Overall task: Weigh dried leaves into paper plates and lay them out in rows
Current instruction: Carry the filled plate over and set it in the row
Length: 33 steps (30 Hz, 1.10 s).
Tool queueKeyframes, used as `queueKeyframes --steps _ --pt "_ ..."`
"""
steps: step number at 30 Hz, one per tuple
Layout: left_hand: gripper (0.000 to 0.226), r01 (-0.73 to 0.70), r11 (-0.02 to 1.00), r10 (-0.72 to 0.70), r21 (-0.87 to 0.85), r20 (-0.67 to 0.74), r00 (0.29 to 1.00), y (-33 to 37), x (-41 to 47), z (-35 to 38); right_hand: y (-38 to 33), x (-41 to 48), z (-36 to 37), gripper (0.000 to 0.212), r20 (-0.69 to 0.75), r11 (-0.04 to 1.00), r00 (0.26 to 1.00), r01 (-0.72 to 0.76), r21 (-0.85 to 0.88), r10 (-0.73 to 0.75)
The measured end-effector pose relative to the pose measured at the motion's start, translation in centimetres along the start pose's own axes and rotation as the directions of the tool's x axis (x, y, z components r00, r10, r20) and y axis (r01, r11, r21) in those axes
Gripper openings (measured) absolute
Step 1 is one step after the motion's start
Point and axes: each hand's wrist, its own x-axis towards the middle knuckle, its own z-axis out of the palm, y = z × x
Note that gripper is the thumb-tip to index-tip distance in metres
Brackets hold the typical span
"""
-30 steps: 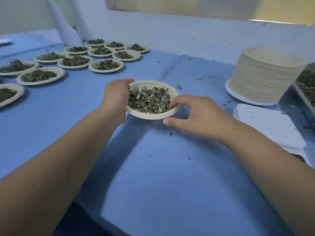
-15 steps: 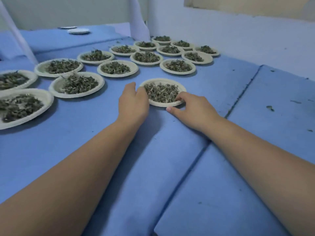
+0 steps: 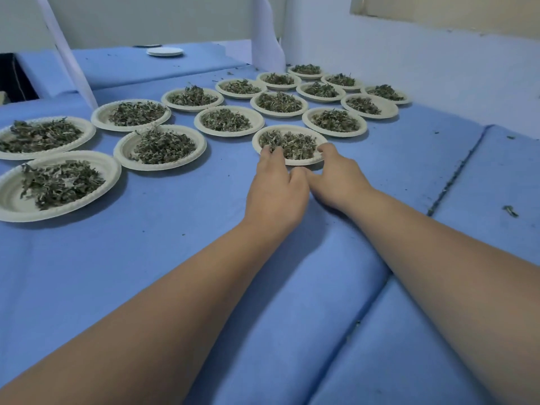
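Observation:
A paper plate [image 3: 292,128] heaped with dried leaves [image 3: 296,143] lies on the blue-covered table [image 3: 181,247], at the near end of the right-hand row of filled plates. My left hand [image 3: 276,185] reaches over its near rim, and the fairly straight fingers touch the leaves. My right hand [image 3: 336,171] is at the plate's near right rim, fingers curled on the edge and thumb beside my left thumb. Both forearms stretch out from the bottom of the view.
Several filled plates [image 3: 228,120] run in rows from the near left [image 3: 58,185] to the far wall. An empty plate stack [image 3: 165,51] sits at the back. A white post [image 3: 70,54], a white sheet [image 3: 267,39], a seam [image 3: 455,173] and leaf crumbs [image 3: 510,210] are around.
The plate was carried left from near the empty-plate stack and set down at the end of a row. My hands slid from its sides to its near rim.

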Motion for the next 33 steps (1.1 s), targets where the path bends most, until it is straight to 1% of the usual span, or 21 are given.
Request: queueKeyframes --steps 2,4,6,9,12,14,17,19,21,23,25,27,28,29,30,31,32,33 --pt "0.055 -0.029 0.999 0.029 -0.024 0.026 0.999 1.2 -1.0 0.6 0.2 -1.5 -1.3 0.067 -0.002 0.999 1.000 0.017 0.050 -0.017" --pt "0.050 -0.082 0.993 0.089 -0.082 0.076 0.993 2.5 -2.5 1.6 1.1 -3.9 -3.2 0.065 -0.016 0.995 0.999 0.048 0.089 -0.047" --pt "0.049 -0.110 0.984 0.127 -0.140 0.118 0.985 4.1 -3.8 3.1 2.7 -6.7 -5.5 0.060 -0.032 0.994 0.997 0.071 0.088 -0.069" --pt "0.053 -0.191 0.970 0.219 -0.148 0.206 0.954 7.3 -6.2 5.9 5.9 -11.2 -9.3 0.053 -0.064 0.996 0.996 0.060 0.064 -0.056" --pt "0.052 -0.283 0.940 0.326 -0.191 0.259 0.909 10.9 -8.8 9.4 8.9 -15.6 -12.9 0.054 -0.094 0.999 0.996 0.010 0.047 -0.006" --pt "0.053 -0.320 0.919 0.378 -0.230 0.292 0.879 14.0 -10.7 12.3 11.8 -18.8 -15.8 0.063 -0.140 0.997 0.988 -0.058 0.055 0.065" --pt "0.061 -0.347 0.894 0.435 -0.285 0.362 0.824 18.8 -13.7 16.4 16.8 -24.0 -20.1 0.075 -0.235 0.985 0.958 -0.146 0.095 0.165" --pt "0.065 -0.438 0.849 0.524 -0.296 0.365 0.770 21.7 -15.4 18.6 19.8 -27.4 -22.9 0.075 -0.319 0.977 0.926 -0.169 0.133 0.203" --pt "0.068 -0.548 0.781 0.624 -0.299 0.326 0.711 24.4 -16.7 20.3 23.1 -30.7 -25.5 0.070 -0.409 0.970 0.882 -0.189 0.150 0.235" --pt "0.071 -0.635 0.710 0.705 -0.305 0.295 0.645 27.1 -17.6 21.9 26.7 -34.0 -27.4 0.062 -0.468 0.956 0.833 -0.265 0.128 0.294" --pt "0.072 -0.726 0.634 0.770 -0.266 0.299 0.563 29.7 -18.2 23.4 30.1 -37.2 -28.5 0.057 -0.532 0.929 0.782 -0.368 0.027 0.325" --pt "0.070 -0.824 0.546 0.812 -0.152 0.338 0.476 32.4 -18.4 25.0 33.2 -39.8 -29.4 0.051 -0.584 0.876 0.751 -0.463 -0.133 0.308" --pt "0.065 -0.861 0.502 0.819 -0.084 0.366 0.442 33.6 -18.5 25.8 34.4 -40.9 -30.0 0.046 -0.599 0.830 0.723 -0.532 -0.167 0.343" --pt "0.059 -0.882 0.470 0.814 -0.025 0.399 0.422 34.8 -18.5 26.6 35.4 -41.8 -30.6 0.041 -0.612 0.772 0.674 -0.616 -0.157 0.413" --pt "0.051 -0.891 0.453 0.795 0.023 0.442 0.415 35.7 -18.5 27.1 36.2 -42.4 -31.2 0.037 -0.612 0.709 0.618 -0.694 -0.128 0.494" --pt "0.042 -0.897 0.437 0.771 0.066 0.486 0.412 36.4 -18.5 27.7 36.7 -42.6 -31.7 0.035 -0.594 0.654 0.578 -0.748 -0.111 0.559" --pt "0.033 -0.904 0.413 0.752 0.110 0.519 0.407 36.7 -18.5 28.1 37.1 -42.7 -32.0 0.034 -0.565 0.621 0.566 -0.775 -0.118 0.600" --pt "0.026 -0.913 0.379 0.744 0.153 0.536 0.399 37.0 -18.4 28.4 37.4 -42.7 -32.1 0.033 -0.536 0.604 0.572 -0.785 -0.138 0.621"
